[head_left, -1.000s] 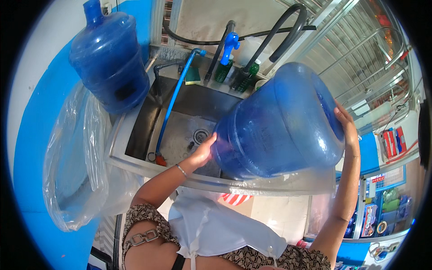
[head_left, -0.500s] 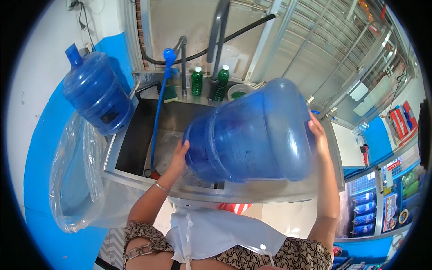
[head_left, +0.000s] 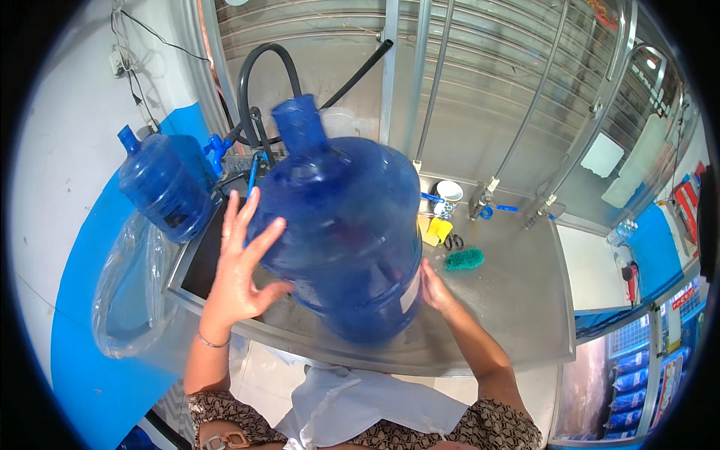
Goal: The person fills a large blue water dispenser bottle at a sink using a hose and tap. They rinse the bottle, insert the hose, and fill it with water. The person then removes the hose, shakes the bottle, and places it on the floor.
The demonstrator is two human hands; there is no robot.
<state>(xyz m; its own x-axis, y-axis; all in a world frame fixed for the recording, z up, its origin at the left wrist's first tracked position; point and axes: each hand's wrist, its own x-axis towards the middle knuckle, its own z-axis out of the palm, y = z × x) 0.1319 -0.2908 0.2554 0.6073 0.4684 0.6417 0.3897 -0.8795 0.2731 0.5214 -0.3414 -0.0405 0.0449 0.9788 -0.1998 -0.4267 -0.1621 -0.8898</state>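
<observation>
A large blue water jug [head_left: 345, 217] is in front of me over the steel sink counter, neck up and leaning a little to the left. My left hand [head_left: 244, 270] is open at the jug's left side, fingers spread; whether it touches the jug I cannot tell. Against the jug's lower right side rests my right hand [head_left: 435, 289], its fingers partly hidden behind the jug. A pale label shows on the jug beside that hand. The jug covers much of the sink basin, and whether its base touches the counter is unclear.
Another blue jug [head_left: 165, 187] stands at the left above a clear plastic bag [head_left: 127, 292]. On the steel counter [head_left: 510, 300] lie a green scrubber [head_left: 464, 259], scissors [head_left: 454, 241] and a yellow cloth [head_left: 439, 229], near a patterned cup [head_left: 448, 196]. Blue-handled taps [head_left: 487, 206] line the back.
The jug has turned from lying sideways in both hands to neck-up. My left hand has spread its fingers. My right hand has moved down and left along the jug, and the view has shifted right.
</observation>
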